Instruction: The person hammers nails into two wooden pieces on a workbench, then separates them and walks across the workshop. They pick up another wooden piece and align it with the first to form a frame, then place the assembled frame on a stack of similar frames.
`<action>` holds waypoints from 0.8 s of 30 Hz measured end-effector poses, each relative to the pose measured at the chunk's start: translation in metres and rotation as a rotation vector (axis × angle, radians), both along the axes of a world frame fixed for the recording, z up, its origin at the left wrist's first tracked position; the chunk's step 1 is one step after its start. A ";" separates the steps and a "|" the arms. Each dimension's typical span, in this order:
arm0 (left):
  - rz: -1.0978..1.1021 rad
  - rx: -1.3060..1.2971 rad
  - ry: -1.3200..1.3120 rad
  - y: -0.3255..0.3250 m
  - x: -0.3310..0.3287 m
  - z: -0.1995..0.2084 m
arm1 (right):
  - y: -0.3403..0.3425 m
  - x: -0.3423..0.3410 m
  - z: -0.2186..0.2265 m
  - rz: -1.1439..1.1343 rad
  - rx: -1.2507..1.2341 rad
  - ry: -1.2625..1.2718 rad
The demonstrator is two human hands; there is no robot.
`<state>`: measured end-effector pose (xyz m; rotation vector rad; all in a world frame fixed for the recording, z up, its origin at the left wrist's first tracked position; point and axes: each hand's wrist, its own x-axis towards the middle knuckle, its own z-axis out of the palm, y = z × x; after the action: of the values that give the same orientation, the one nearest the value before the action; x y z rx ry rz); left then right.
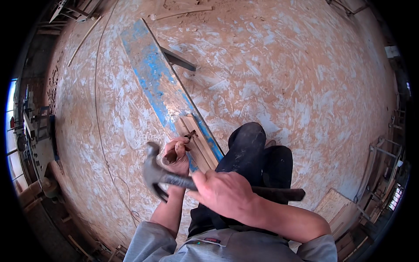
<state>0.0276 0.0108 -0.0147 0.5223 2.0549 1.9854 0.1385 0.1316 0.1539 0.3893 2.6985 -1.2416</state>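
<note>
My right hand [229,194] is wrapped round the handle of a claw hammer [154,170]. The hammer's dark metal head, slightly blurred, is raised over my left forearm, to the left of the bench. My left hand [180,165] grips a chisel with a round brown wooden handle [170,157]. The chisel's dark blade reaches a small cut hole in a pale wooden workpiece [201,146]. The workpiece lies lengthwise on the near part of a narrow bench [150,72] with worn blue paint. Part of its near end is hidden by my right hand.
A bench leg [179,60] sticks out to the right. On the stained floor [262,78] a thin cord [99,131] runs along the left. Machinery [41,139] stands at the left edge. A wooden board [334,207] lies at the lower right. My dark-trousered knees [248,139] are beside the bench.
</note>
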 end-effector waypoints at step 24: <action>-0.087 0.054 -0.476 -0.013 -0.078 0.037 | 0.026 0.109 -0.018 -0.141 -0.010 -0.175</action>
<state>-0.0507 -0.0026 0.0221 0.1241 1.6631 1.8925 0.2476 0.1579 0.1355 0.6646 2.5538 -1.1930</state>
